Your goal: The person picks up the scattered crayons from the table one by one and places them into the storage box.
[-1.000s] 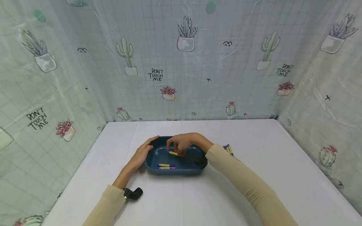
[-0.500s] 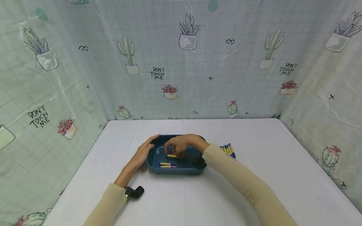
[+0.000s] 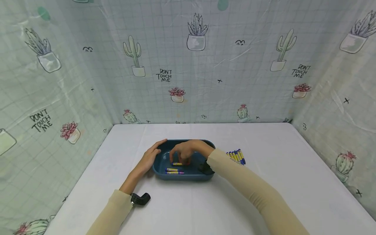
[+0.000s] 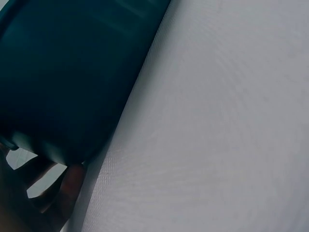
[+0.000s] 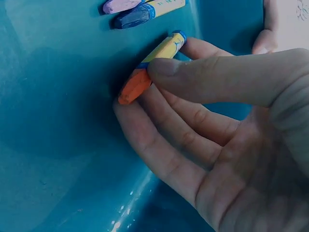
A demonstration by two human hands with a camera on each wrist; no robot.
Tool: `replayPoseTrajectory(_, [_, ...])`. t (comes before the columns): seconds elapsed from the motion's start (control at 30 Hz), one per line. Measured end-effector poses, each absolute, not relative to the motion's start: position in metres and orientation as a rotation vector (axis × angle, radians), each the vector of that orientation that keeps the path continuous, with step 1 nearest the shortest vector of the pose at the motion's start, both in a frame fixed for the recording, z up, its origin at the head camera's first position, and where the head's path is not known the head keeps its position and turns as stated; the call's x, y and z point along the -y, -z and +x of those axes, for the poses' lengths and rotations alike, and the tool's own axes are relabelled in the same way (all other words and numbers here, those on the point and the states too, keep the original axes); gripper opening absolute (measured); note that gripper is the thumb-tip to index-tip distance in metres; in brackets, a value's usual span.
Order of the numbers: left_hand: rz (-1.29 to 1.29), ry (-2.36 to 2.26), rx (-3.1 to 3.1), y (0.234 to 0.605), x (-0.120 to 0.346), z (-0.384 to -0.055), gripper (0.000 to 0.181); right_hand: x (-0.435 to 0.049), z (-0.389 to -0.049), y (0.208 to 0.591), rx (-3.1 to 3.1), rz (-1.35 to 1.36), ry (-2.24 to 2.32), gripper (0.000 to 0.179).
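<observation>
A dark blue-green oblong tray (image 3: pixel 183 177) sits on the table. My left hand (image 3: pixel 148 160) grips its left end, thumb over the rim; in the left wrist view the fingers lie against the outer wall (image 4: pixel 72 96). Inside the tray, my right hand (image 3: pixel 185 152) pinches an orange oil pastel (image 5: pixel 137 86) in a yellow and blue wrapper between thumb and fingers, low over the tray floor. Two more pastels lie side by side near the front wall, a pinkish-purple one (image 5: pixel 121 5) and a dark blue one (image 5: pixel 134 17).
Several yellow-wrapped pastels (image 3: pixel 240 156) lie in a row on the white table (image 3: pixel 188 209) right of the tray, partly behind my right sleeve (image 3: pixel 249 182). A black wrist device (image 3: pixel 140 199) juts from my left wrist. Printed cloth (image 3: pixel 205 98) walls the table's back and sides.
My right hand has lowered the orange pastel and brought it nearer the two lying in the tray. The left hand has kept its grip. The view has shifted slightly.
</observation>
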State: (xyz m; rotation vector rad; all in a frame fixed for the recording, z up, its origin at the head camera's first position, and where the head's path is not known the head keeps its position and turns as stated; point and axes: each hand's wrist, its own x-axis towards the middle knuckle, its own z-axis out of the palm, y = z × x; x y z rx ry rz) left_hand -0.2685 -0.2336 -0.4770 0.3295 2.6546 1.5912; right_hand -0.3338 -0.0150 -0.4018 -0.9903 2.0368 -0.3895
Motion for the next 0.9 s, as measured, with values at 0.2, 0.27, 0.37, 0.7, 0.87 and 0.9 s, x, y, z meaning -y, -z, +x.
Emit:
replayPoseTrajectory(0.2, [0.332,-1.623,-2.643,0.478,0.234,-0.269,0.052,0.022,-0.333,0.405,-2.005,-0.989,0.392,0.051])
replayPoseTrajectory(0.27, [0.323,-1.617,-2.645,0.477,0.234,-0.269,0.053,0.023,-0.334,0.405,-1.995,-0.977,0.394,0.051])
replayPoseTrajectory(0.37, [0.313,-1.599,-2.648,0.477,0.233,-0.269,0.053,0.024,-0.334,0.406,-1.989,-0.959,0.39,0.051])
replayPoseTrajectory(0.7, [0.316,-1.589,-2.666,0.478,0.235,-0.268,0.053,0.027,-0.332,0.408,-1.955,-0.965,0.41,0.049])
replayPoseTrajectory(0.87, [0.327,-1.59,-2.665,0.479,0.235,-0.269,0.053,0.026,-0.329,0.406,-1.944,-0.964,0.417,0.046])
replayPoseTrajectory(0.9, [0.329,-1.59,-2.666,0.479,0.235,-0.269,0.053,0.025,-0.329,0.406,-1.944,-0.968,0.415,0.046])
